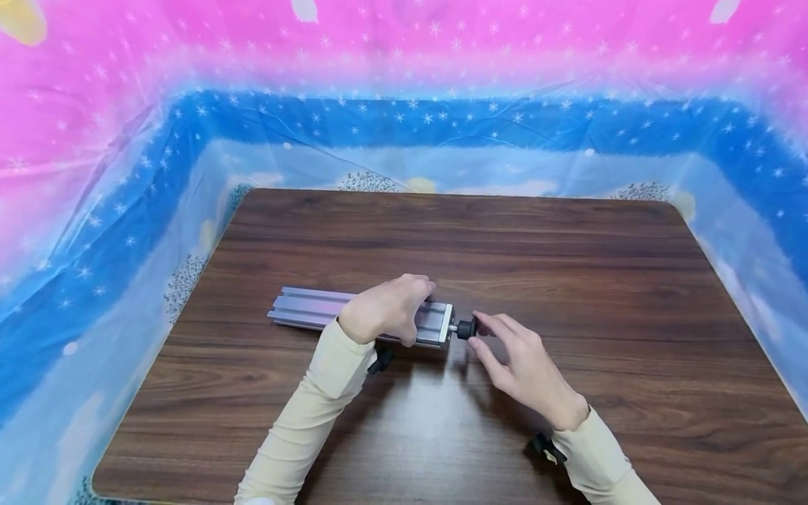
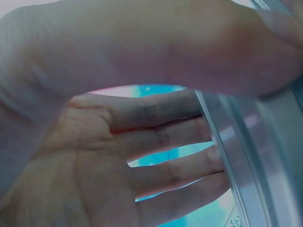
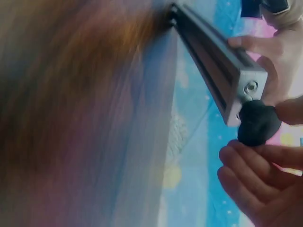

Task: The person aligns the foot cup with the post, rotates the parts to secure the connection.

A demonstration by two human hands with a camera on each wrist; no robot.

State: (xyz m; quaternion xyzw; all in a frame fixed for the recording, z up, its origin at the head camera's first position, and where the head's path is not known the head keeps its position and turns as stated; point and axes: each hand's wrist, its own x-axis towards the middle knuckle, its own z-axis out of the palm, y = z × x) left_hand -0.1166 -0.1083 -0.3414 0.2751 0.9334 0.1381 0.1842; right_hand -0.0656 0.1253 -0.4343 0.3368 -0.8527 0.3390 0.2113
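Note:
A long silver slotted aluminium profile [image 1: 309, 306] lies on the table, running left to right. My left hand [image 1: 386, 306] spans it near its right end and holds it, thumb on the near side. The left wrist view shows that hand's fingers [image 2: 165, 142] reaching the profile's edge. A light end plate [image 1: 447, 324] caps the right end, and a short shaft carries a black knob [image 1: 466, 329] out from it. My right hand [image 1: 527, 361] pinches this knob between thumb and fingers. In the right wrist view, the lobed knob [image 3: 258, 122] sits beside a screw head on the plate.
The dark wood-grain table [image 1: 568, 266] has rounded corners. Behind and beside it hangs a pink and blue patterned cloth [image 1: 404, 126]. Small black devices are worn at the left wrist [image 1: 381, 360] and the right wrist [image 1: 546, 449].

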